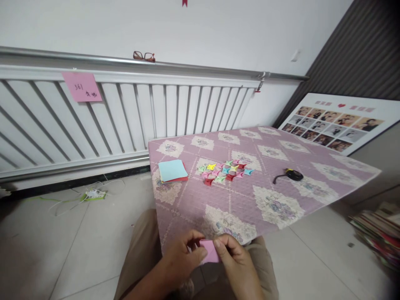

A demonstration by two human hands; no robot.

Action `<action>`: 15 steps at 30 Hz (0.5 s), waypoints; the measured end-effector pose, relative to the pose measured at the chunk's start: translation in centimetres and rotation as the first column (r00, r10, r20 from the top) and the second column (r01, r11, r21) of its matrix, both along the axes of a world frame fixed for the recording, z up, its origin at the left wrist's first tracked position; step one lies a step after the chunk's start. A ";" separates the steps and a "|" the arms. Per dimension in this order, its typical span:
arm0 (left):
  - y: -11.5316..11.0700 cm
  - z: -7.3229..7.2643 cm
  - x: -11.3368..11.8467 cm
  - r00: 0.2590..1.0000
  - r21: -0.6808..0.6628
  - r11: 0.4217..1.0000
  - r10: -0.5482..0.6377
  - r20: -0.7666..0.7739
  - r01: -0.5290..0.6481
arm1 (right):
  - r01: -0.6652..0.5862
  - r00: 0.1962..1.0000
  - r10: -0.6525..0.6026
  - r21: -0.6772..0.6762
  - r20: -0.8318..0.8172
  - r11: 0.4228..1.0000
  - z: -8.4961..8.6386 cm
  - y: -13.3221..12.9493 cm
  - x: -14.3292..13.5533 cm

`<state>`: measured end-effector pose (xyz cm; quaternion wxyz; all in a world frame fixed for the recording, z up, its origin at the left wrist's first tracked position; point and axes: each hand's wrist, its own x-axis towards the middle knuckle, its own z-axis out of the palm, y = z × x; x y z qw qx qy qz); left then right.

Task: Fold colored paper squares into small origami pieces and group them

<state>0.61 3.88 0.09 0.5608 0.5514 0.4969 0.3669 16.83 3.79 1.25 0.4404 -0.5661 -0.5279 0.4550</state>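
Between my two hands, just over the near edge of the table, is a small folded piece of pink paper (211, 252). My left hand (184, 256) pinches its left side between thumb and fingers. On the other side, my right hand (234, 260) grips the paper's right edge with thumb and forefinger. Farther up the cloth lie several small folded paper pieces (225, 171) in rows, coloured red, pink, green, yellow and blue. To their left is a stack of square paper sheets (173, 170) with light blue on top.
A patterned pink cloth covers the table (243, 196). A black corded item (293, 174) lies at right. Behind stand a white radiator (175, 104) with a pink note (83, 86) and glasses (144, 56) on the pipe. A photo board (337, 123) leans at far right; a power strip (94, 194) is on the floor.
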 end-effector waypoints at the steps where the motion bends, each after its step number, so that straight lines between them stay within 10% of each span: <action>1: 0.1 0.1 -0.1 1.000 -0.007 1.000 0.018 0.015 -0.018 | -0.002 1.000 0.002 0.010 0.011 1.000 0.1 -0.1 -0.1; 15: 0.4 0.7 -0.6 0.997 0.046 0.998 0.041 -0.069 -0.038 | -0.018 0.996 0.013 0.054 0.086 0.998 -0.1 -0.4 -0.2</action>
